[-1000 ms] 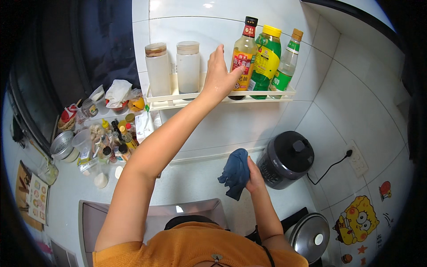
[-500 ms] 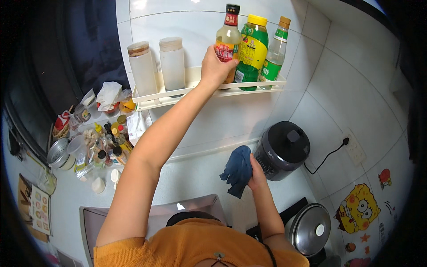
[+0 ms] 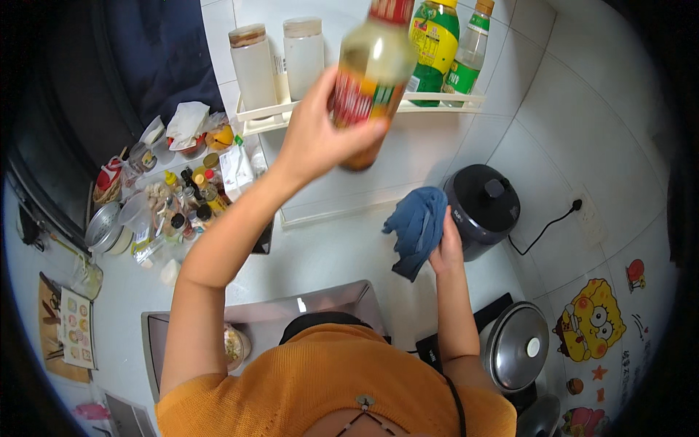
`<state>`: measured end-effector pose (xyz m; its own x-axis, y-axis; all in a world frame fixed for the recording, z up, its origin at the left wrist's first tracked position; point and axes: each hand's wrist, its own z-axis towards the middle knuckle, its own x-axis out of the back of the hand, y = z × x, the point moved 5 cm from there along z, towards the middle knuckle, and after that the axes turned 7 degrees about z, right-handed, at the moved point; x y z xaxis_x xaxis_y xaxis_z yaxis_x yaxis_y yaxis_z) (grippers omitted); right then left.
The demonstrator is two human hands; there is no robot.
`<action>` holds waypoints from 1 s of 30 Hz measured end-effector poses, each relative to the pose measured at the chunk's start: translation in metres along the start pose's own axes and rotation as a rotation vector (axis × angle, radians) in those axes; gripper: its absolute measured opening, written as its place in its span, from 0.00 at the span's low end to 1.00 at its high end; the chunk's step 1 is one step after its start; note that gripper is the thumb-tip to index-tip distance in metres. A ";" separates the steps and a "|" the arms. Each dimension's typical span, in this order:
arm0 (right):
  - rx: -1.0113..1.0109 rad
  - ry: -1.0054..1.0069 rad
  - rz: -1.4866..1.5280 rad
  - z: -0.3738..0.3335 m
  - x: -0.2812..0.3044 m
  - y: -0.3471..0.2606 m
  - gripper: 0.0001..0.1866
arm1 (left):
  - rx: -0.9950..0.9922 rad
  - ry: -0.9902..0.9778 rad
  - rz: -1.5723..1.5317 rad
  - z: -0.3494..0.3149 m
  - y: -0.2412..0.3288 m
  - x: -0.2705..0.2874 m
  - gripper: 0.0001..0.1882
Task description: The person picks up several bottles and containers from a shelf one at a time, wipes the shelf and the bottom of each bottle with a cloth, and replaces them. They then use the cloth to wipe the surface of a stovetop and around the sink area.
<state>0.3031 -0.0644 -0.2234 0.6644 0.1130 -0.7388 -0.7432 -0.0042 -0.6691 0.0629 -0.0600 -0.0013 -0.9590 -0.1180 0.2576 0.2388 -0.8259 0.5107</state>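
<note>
A glass sauce bottle [image 3: 376, 65] with a red and yellow label is gripped in my left hand [image 3: 320, 135], lifted off and in front of the white wall shelf [image 3: 266, 125]. Its top runs out of the picture. My right hand [image 3: 448, 244] holds a crumpled blue cloth [image 3: 419, 229] lower down, beside the black rice cooker [image 3: 482, 204]. On the shelf stand a green and yellow bottle [image 3: 435, 51], a clear bottle with a green label [image 3: 466, 62], and two frosted jars, a left jar [image 3: 255, 76] and a right jar [image 3: 303, 54].
Several small bottles and bowls [image 3: 193, 193] crowd the counter's left corner. A sink [image 3: 284, 306] lies in front of me, with a tub of food [image 3: 234, 346] inside. To the right are a lidded pot [image 3: 515, 346] and a black cord [image 3: 542, 240] plugged into a wall socket.
My left hand has taken the sauce bottle off the shelf and brought it closer to me. The right hand with the cloth has shifted slightly up and right in view.
</note>
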 end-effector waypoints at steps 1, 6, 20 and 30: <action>0.046 0.010 -0.029 -0.003 -0.005 -0.004 0.27 | 0.112 -0.075 -0.030 -0.028 -0.012 0.001 0.36; 0.220 -0.104 -0.157 -0.017 -0.063 -0.021 0.24 | 0.364 -0.248 0.056 -0.153 -0.036 0.010 0.40; 0.182 -0.515 -0.515 -0.031 -0.172 0.023 0.30 | 0.860 -0.530 -0.888 -0.238 -0.017 0.013 0.36; 0.359 -0.236 -0.364 -0.039 -0.177 0.047 0.28 | 0.549 -0.272 0.039 -0.229 -0.004 0.012 0.36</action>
<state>0.1533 -0.1235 -0.1274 0.8782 0.2635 -0.3992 -0.4765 0.4102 -0.7776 0.0153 -0.1849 -0.1884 -0.8922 0.0624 0.4473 0.3855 -0.4109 0.8262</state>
